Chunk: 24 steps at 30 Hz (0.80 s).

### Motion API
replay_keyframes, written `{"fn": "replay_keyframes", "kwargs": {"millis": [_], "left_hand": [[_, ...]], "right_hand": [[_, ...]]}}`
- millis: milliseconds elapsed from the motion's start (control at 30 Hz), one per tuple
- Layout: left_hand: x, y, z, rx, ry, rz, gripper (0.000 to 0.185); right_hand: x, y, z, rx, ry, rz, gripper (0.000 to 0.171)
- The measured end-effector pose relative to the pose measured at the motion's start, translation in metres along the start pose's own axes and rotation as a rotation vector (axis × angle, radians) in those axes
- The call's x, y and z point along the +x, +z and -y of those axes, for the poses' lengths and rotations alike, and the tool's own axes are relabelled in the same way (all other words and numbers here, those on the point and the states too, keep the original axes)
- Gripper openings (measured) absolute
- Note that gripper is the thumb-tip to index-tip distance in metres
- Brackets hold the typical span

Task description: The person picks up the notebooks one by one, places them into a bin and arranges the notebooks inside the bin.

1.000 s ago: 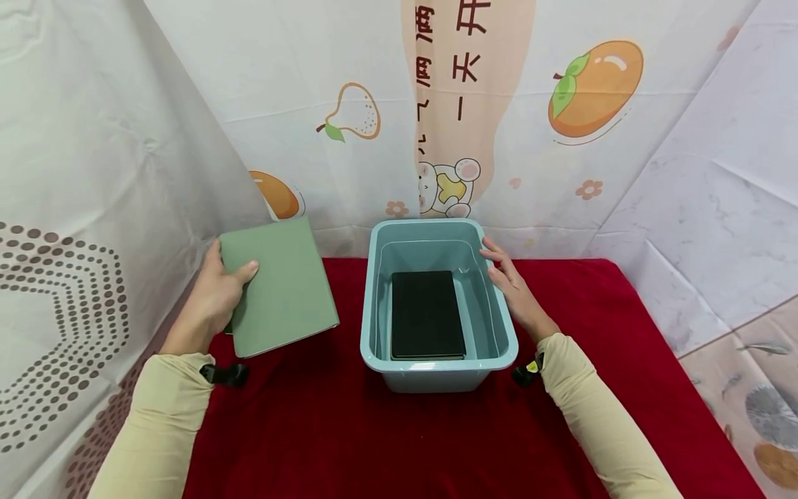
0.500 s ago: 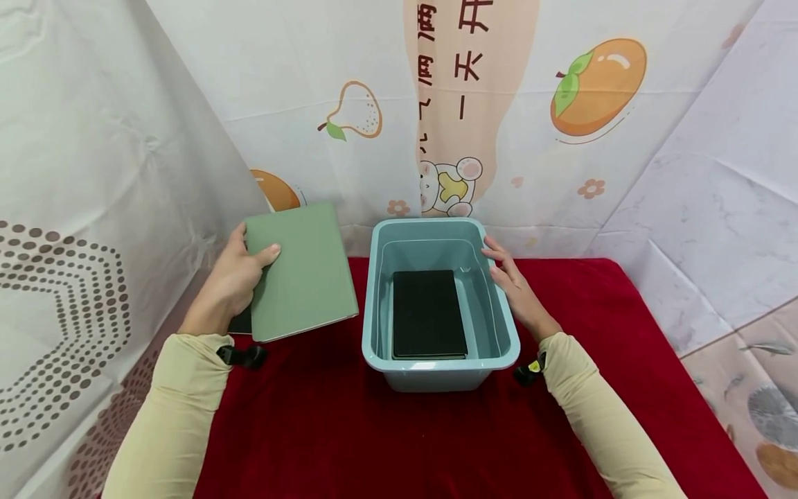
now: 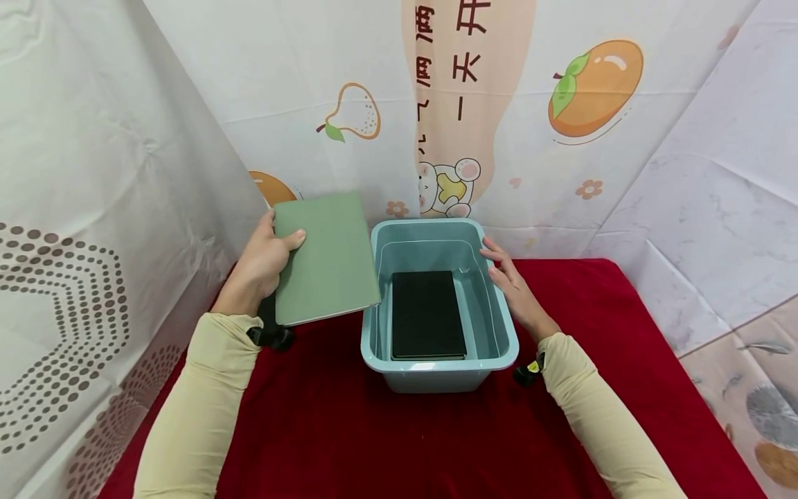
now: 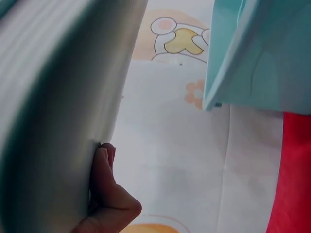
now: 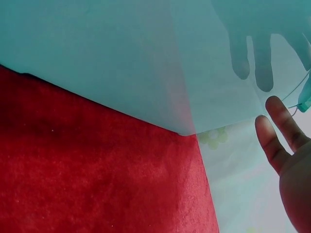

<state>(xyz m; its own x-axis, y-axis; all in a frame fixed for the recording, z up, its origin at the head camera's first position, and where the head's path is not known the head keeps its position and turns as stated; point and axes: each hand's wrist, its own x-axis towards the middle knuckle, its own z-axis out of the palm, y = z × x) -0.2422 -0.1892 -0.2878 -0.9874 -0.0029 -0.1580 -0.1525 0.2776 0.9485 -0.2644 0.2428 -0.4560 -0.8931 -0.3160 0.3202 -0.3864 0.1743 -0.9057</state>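
My left hand grips a green notebook by its left edge and holds it lifted, its right edge just over the left rim of a light blue plastic bin. In the left wrist view the green notebook fills the left side, with a fingertip pressed under it and the bin at upper right. A black notebook lies flat on the bin's floor. My right hand rests with straight fingers against the bin's right rim; the right wrist view shows its fingers beside the bin's wall.
The bin stands on a red cloth covering the table. Printed fabric sheets with fruit and a bear hang close behind and on both sides. Red cloth lies bare in front of the bin.
My left hand has lifted the green notebook off the cloth and carried it rightward to the bin's left rim. The right hand and the bin have stayed in place.
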Motion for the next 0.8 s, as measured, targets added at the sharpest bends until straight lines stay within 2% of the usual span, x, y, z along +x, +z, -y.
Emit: {"fn": "replay_keyframes", "kwargs": {"millis": [267, 633, 800], "left_hand": [[0.007, 0.018, -0.012, -0.035, 0.04, -0.009, 0.074], [0.018, 0.041, -0.016, -0.075, -0.018, 0.01, 0.078], [0.024, 0.051, -0.014, -0.083, 0.0, -0.004, 0.067]], "right_hand": [[0.0, 0.0, -0.001, 0.002, 0.002, -0.002, 0.049], [-0.001, 0.0, 0.001, -0.005, 0.023, -0.003, 0.049], [-0.001, 0.0, 0.001, -0.007, 0.018, -0.002, 0.048]]}}
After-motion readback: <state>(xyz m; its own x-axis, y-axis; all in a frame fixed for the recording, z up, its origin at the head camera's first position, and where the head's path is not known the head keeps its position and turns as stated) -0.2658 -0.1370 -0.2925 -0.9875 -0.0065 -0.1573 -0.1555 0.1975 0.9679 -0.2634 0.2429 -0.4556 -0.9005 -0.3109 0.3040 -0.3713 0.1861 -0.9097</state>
